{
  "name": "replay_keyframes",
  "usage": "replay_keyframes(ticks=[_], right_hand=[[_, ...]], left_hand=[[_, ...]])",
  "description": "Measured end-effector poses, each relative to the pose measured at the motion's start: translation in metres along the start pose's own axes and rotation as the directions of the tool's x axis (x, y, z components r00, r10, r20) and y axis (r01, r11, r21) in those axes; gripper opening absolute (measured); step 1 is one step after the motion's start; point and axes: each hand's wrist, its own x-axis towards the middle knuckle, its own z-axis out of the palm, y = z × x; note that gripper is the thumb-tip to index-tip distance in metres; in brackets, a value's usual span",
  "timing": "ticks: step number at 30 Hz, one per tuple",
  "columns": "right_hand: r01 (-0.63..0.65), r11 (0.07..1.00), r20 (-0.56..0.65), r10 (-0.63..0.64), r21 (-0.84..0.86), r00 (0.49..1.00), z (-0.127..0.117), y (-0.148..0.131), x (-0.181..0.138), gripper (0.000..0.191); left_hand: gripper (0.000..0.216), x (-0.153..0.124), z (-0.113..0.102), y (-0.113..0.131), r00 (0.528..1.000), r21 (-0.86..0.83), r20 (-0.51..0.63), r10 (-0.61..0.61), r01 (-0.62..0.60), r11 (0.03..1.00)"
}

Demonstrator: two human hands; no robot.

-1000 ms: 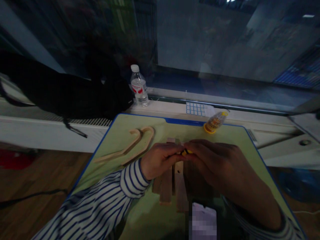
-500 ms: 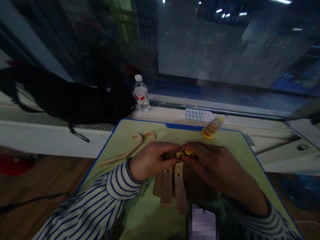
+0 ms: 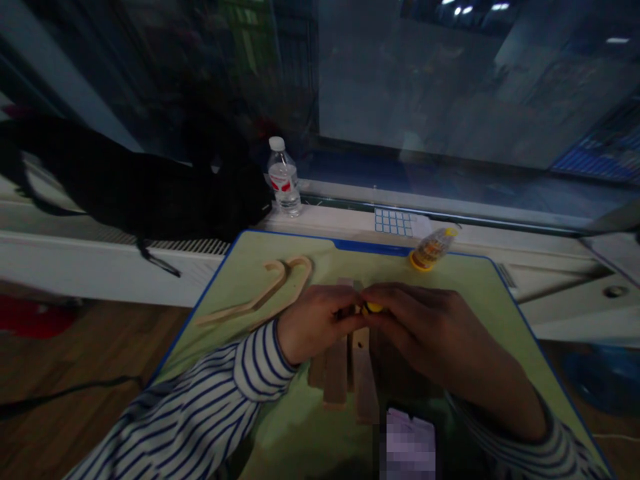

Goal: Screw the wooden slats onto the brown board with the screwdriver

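Observation:
My right hand (image 3: 433,330) is closed around a small yellow-and-black object (image 3: 373,307), mostly hidden by the fingers. Against it, my left hand (image 3: 320,320) pinches with thumb and forefinger; what lies between them is hidden. Both hands sit over wooden pieces on the table. One flat wooden strip (image 3: 336,380) lies left of a second wooden strip (image 3: 365,387), which has a small dark hole near the fingers. Shadow under my right hand hides the rest.
Curved wooden pieces (image 3: 260,300) lie on the yellow-green table (image 3: 280,427), left of my hands. A glue bottle (image 3: 433,250) stands near the back edge. On the sill are a water bottle (image 3: 284,180) and a black bag (image 3: 150,190). A pixelated phone-like rectangle (image 3: 411,445) lies in front.
My left hand has shifted slightly right and turned a little, showing more of the curved wooden pieces. My right hand keeps its grip on the yellow-and-black object. The camera view has moved slightly.

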Motion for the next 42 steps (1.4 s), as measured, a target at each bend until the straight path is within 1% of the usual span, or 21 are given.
replay_keyframes(ticks=[5,8,10,14,16,17,18,19,21,22,24,26,28,30,35,38,42], right_hand=[[-0.02,0.998,-0.001,0.02,-0.053,1.0,-0.001,-0.001,0.0,0.017],[-0.026,0.997,-0.023,0.024,-0.079,0.999,0.001,0.0,0.0,0.015],[-0.035,0.996,-0.021,0.034,-0.086,0.999,0.002,0.001,-0.001,0.014],[-0.046,0.998,-0.008,0.046,-0.051,0.999,0.004,0.003,-0.001,0.018],[-0.044,0.999,-0.017,0.044,-0.024,0.999,0.004,0.005,0.0,0.021],[-0.046,0.999,-0.021,0.045,-0.016,0.999,0.004,0.006,0.0,0.021],[-0.045,0.999,-0.023,0.044,-0.013,0.999,0.003,0.007,0.0,0.022],[-0.043,0.999,-0.024,0.043,-0.017,0.999,0.003,0.008,0.0,0.023],[-0.048,0.998,-0.032,0.047,-0.033,0.998,0.002,0.008,0.0,0.023],[-0.053,0.998,-0.036,0.052,-0.039,0.998,0.001,0.009,0.0,0.022],[-0.059,0.997,-0.042,0.058,-0.044,0.997,0.001,0.009,-0.001,0.02],[-0.061,0.997,-0.046,0.058,-0.055,0.997,0.0,0.009,-0.001,0.019],[-0.055,0.996,-0.044,0.052,-0.065,0.998,0.0,0.009,-0.002,0.02],[-0.045,0.997,-0.036,0.043,-0.062,0.998,-0.001,0.009,-0.002,0.021],[-0.045,0.998,-0.019,0.045,-0.033,0.999,-0.002,0.009,-0.002,0.017],[-0.052,0.998,-0.012,0.052,-0.021,0.999,-0.002,0.008,-0.001,0.018],[-0.046,0.999,-0.012,0.045,-0.028,0.999,-0.001,0.008,-0.001,0.015]], left_hand=[[0.02,0.0,0.001,-0.005,0.997,-0.067,0.004,0.073,-0.073,0.995],[0.018,0.0,0.003,-0.006,0.995,-0.072,0.001,0.101,-0.1,0.992],[0.017,0.0,0.005,-0.005,0.995,-0.061,-0.01,0.098,-0.099,0.993],[0.02,-0.006,0.007,-0.005,0.993,-0.023,-0.088,0.082,-0.084,0.996],[0.026,-0.013,0.005,-0.007,0.985,-0.045,-0.137,0.11,-0.117,0.992],[0.027,-0.018,0.004,-0.008,0.977,-0.06,-0.168,0.133,-0.145,0.988],[0.025,-0.023,0.003,-0.009,0.968,-0.076,-0.173,0.184,-0.199,0.977],[0.026,-0.029,0.002,-0.009,0.957,-0.094,-0.149,0.249,-0.264,0.96],[0.041,-0.04,0.002,-0.008,0.919,-0.15,-0.134,0.371,-0.389,0.909],[0.047,-0.045,0.004,-0.006,0.91,-0.175,-0.127,0.394,-0.412,0.894],[0.05,-0.052,0.012,-0.003,0.882,-0.154,-0.184,0.434,-0.462,0.873],[0.042,-0.056,0.021,0.0,0.868,-0.105,-0.235,0.439,-0.471,0.876],[0.041,-0.056,0.027,0.001,0.858,-0.09,-0.239,0.454,-0.485,0.87],[0.042,-0.056,0.03,0.001,0.863,-0.093,-0.227,0.452,-0.481,0.872],[0.042,-0.056,0.029,0.0,0.862,-0.081,-0.251,0.44,-0.472,0.878],[0.044,-0.056,0.029,-0.001,0.868,-0.081,-0.242,0.434,-0.464,0.882],[0.042,-0.056,0.03,-0.001,0.868,-0.074,-0.228,0.44,-0.467,0.881]])
